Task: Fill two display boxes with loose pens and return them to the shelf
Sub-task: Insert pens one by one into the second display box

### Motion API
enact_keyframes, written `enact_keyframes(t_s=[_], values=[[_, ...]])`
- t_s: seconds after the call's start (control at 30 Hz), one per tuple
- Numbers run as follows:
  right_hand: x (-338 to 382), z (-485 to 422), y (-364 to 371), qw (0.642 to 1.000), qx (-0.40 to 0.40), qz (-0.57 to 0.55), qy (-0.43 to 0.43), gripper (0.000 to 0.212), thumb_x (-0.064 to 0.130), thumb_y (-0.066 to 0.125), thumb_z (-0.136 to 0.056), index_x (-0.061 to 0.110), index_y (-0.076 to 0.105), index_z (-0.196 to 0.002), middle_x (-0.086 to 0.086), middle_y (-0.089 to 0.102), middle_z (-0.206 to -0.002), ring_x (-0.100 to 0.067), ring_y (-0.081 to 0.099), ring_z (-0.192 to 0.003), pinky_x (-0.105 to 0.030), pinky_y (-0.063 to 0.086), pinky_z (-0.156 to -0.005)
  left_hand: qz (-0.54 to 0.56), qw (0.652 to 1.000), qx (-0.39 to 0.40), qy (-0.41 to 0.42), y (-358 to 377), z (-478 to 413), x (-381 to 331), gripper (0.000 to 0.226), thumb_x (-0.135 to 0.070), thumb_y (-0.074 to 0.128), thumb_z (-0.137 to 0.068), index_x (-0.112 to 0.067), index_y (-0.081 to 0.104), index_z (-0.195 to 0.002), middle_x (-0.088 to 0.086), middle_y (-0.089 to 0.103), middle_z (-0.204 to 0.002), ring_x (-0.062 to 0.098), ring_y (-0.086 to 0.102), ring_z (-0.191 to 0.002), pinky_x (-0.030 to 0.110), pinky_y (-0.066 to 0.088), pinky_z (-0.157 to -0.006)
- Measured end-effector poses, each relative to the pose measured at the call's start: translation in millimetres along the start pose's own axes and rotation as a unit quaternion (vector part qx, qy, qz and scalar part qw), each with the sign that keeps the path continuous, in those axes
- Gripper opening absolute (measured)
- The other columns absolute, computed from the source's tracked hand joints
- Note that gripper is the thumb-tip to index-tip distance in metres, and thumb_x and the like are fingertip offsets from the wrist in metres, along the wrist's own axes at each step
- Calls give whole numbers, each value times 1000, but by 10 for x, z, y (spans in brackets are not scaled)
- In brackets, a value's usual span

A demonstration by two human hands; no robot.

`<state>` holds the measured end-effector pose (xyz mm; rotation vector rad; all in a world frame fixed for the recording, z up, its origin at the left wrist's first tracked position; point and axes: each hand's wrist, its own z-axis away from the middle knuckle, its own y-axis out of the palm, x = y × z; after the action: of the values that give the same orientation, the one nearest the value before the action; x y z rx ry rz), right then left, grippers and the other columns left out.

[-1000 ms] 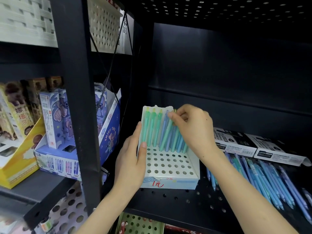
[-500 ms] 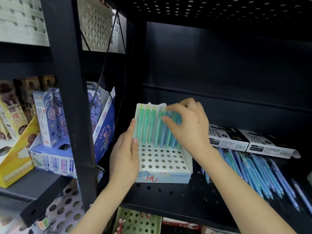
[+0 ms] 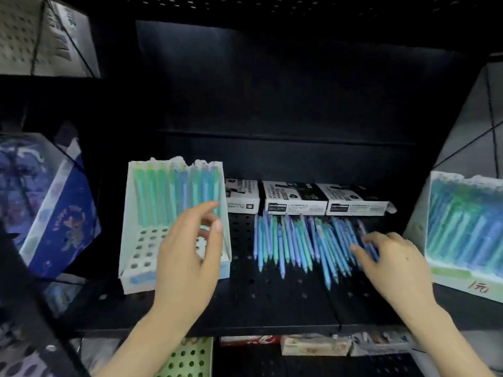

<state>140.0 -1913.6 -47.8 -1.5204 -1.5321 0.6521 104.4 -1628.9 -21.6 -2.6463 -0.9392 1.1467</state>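
- Reaching over the loose pens [image 3: 294,240], the right hand [image 3: 394,265] lies on the right end of the row with its fingers bent down onto the barrels; blur hides whether one is pinched.
- The pens lie flat on the shelf [image 3: 272,303], their long axes running front to back.
- The left hand [image 3: 190,257] hovers loosely curled and holds nothing, just in front of the part-filled left display box [image 3: 141,251].
- Any pens lifted would probably have to travel leftward to that box, since the right display box [image 3: 457,273] looks full.
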Motion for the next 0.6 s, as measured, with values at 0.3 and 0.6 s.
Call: enact_keyframes(t_s=[0.3,0.6], values=[[-371,73,-42,993,90,-19,71,54,49,54,-88,15,46,-130,-5,61,-88,-19,58,-67,-26,38,-47,-40,975,194,-102,854,-157,-83,46,-34,45,-96,-21,36,-140,-2,42,-140,9,45,-124,20,36,-100],[-312,-215,-13,949,172,-235,125,63,32,69,-82,9,41,-134,-13,65,-92,-27,62,-82,-36,47,-66,-57,928,228,-290,1184,-325,117,79,-25,71,-81,-11,26,-144,13,40,-142,26,42,-128,32,37,-98]])
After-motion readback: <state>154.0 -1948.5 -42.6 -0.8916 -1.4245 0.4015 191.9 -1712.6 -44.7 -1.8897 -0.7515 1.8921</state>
